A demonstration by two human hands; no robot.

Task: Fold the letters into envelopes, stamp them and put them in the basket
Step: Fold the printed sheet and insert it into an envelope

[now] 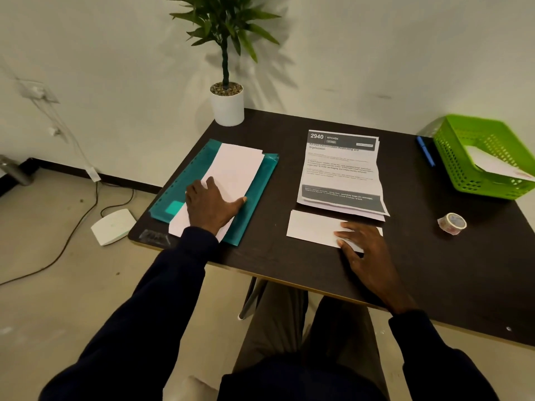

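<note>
two flat hands, fingers spread, grip nothing: left hand (pixel 212 205) on the envelopes (pixel 236 169) at nine o'clock, right hand (pixel 366 251) on white paper (pixel 312 228) at six o'clock.

My dark desk (pixel 283 264) carries a teal folder (pixel 185 175) at its left edge, printed letters (pixel 341 172) mid-desk, a white envelope (pixel 312 227) near the front edge, a tape roll (pixel 452 223), pen (pixel 425 151) and green basket (pixel 463 160) toward the right, and a potted plant (pixel 227 108) at the far-left corner.
</note>
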